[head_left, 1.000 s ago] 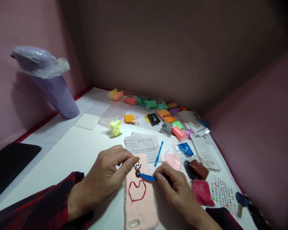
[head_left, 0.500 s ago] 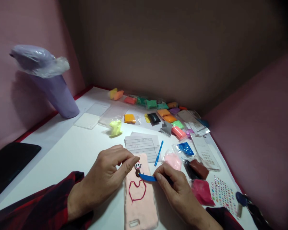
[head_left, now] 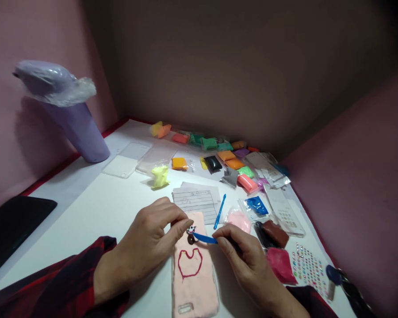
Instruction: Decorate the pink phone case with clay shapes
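Observation:
A phone case [head_left: 199,287] coated in pale pink clay lies on the white table in front of me. It bears a dark red clay outline [head_left: 190,276] with a dip at its top, and above that a small cat-like figure [head_left: 190,239] with a white face and brown body. My right hand [head_left: 243,254] grips a blue plastic clay knife [head_left: 205,239], its tip touching or just over the figure. My left hand [head_left: 152,240] rests over the case's upper left edge, thumb and forefinger pinched together beside the figure's head; whatever they may hold is hidden.
Beyond the case lie a printed paper [head_left: 195,198] and a second blue tool [head_left: 220,212]. Several clay packets, including a black one [head_left: 212,164], spread behind and right. A gem sticker sheet [head_left: 308,267] lies right. A purple tumbler [head_left: 82,128] and a black flat object [head_left: 20,229] stand left.
The blue knife's tip has shifted slightly up, from the figure's brown body toward its face. My right hand rose a little with it; my left hand has hardly moved.

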The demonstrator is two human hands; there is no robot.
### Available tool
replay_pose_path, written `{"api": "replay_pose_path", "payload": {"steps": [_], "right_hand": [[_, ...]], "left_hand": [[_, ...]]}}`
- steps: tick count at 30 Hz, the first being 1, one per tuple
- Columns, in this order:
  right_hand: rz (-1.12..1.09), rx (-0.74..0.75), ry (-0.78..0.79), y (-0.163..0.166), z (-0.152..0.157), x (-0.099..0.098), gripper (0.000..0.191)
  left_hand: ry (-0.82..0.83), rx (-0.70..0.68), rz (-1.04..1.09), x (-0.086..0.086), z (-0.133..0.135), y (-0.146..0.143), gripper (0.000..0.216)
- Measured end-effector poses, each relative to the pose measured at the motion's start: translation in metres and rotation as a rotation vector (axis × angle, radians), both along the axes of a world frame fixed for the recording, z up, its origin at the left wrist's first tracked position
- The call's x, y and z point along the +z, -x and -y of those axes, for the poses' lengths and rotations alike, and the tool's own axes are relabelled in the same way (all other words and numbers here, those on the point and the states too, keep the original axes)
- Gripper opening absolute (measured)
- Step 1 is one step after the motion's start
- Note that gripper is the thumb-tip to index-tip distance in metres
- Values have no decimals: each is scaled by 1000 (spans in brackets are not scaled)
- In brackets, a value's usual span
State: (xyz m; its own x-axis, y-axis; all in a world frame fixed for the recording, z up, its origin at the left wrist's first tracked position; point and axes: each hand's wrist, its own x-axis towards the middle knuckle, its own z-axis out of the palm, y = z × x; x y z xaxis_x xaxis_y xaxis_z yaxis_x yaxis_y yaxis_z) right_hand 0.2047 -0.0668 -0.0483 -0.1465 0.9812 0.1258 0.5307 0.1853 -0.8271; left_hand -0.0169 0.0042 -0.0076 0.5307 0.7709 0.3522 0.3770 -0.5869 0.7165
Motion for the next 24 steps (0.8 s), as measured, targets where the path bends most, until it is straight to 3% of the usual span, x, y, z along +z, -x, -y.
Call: {"api": "replay_pose_path", "payload": {"steps": [7, 10, 24], "right_hand": [[98, 64, -204, -1, -3, -4, 17], [120, 71, -248, -2, -3, -6, 19], [157, 89, -270, -3, -3, -10, 26]], "left_hand": [[-84, -30, -212, -9, -3, 1, 10], [-117, -47, -243, -11, -3, 1, 15], [-142, -57, -264, -13, -3, 1, 21]]}}
